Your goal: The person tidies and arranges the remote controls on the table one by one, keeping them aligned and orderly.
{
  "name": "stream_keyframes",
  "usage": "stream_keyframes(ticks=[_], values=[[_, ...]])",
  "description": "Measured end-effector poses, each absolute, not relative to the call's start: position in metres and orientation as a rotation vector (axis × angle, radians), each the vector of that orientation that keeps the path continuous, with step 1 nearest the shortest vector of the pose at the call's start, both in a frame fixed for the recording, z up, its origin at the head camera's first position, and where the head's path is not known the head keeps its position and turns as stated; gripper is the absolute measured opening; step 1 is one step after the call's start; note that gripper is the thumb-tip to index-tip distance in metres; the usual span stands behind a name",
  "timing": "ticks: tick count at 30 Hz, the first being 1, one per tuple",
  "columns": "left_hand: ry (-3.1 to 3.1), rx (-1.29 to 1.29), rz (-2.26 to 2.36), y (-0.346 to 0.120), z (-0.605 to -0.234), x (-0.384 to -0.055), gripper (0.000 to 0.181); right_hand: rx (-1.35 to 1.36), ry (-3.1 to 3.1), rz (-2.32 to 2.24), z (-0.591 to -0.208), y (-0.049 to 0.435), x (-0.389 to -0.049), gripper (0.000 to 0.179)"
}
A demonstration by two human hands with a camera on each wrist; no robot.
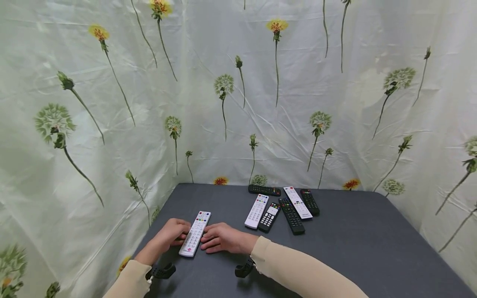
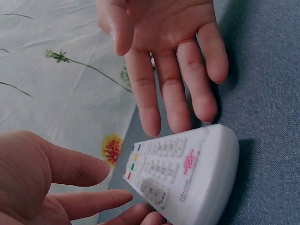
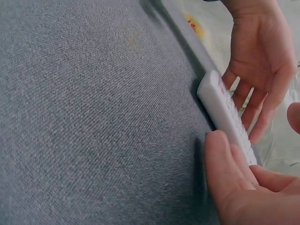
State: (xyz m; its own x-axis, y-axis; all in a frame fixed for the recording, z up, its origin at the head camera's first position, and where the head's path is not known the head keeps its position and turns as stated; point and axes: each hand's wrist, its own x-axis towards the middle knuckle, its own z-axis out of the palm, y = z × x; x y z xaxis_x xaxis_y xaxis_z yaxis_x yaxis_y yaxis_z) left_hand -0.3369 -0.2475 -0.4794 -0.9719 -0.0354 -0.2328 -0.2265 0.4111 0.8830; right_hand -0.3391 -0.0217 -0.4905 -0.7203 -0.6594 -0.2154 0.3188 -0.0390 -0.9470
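A white remote control (image 1: 195,234) lies face up on the dark table, its logo end toward me. My left hand (image 1: 172,233) is at its left edge, fingers straight and fingertips right at the side. From the other side my right hand (image 1: 226,238) reaches in, its extended fingers close along the remote's right edge. In the left wrist view the white remote (image 2: 187,173) sits between my left hand (image 2: 28,178) and the right hand's straight fingers (image 2: 173,89). The right wrist view shows its white side (image 3: 222,110) beside the right hand's fingers (image 3: 218,150).
Farther back on the table (image 1: 354,240) lie several other remotes: a white one (image 1: 257,211), a small black-and-white one (image 1: 269,217), a black one (image 1: 292,216), another white one (image 1: 297,203) overlapping it, and black ones behind. A flower-patterned curtain (image 1: 208,99) surrounds the table.
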Motion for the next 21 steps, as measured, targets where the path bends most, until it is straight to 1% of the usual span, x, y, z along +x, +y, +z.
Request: stream_keyframes(ticks=[4,10,16,21], values=[[2.561,-0.159,1.530,-0.245,-0.475,-0.338,0.039,-0.398,1.602,-1.794,-0.482,-0.020,-0.336,0.059],[2.834,0.014,1.370,-0.229,-0.465,-0.340,0.037,-0.470,1.746,-1.761,-0.468,-0.016,-0.335,0.055],[2.903,0.040,1.445,-0.201,-0.453,-0.345,0.030,-0.457,1.832,-1.785,-0.452,-0.005,-0.337,0.051],[2.838,0.027,1.559,-0.178,-0.452,-0.350,0.030,-0.419,1.825,-1.828,-0.439,0.007,-0.338,0.047]])
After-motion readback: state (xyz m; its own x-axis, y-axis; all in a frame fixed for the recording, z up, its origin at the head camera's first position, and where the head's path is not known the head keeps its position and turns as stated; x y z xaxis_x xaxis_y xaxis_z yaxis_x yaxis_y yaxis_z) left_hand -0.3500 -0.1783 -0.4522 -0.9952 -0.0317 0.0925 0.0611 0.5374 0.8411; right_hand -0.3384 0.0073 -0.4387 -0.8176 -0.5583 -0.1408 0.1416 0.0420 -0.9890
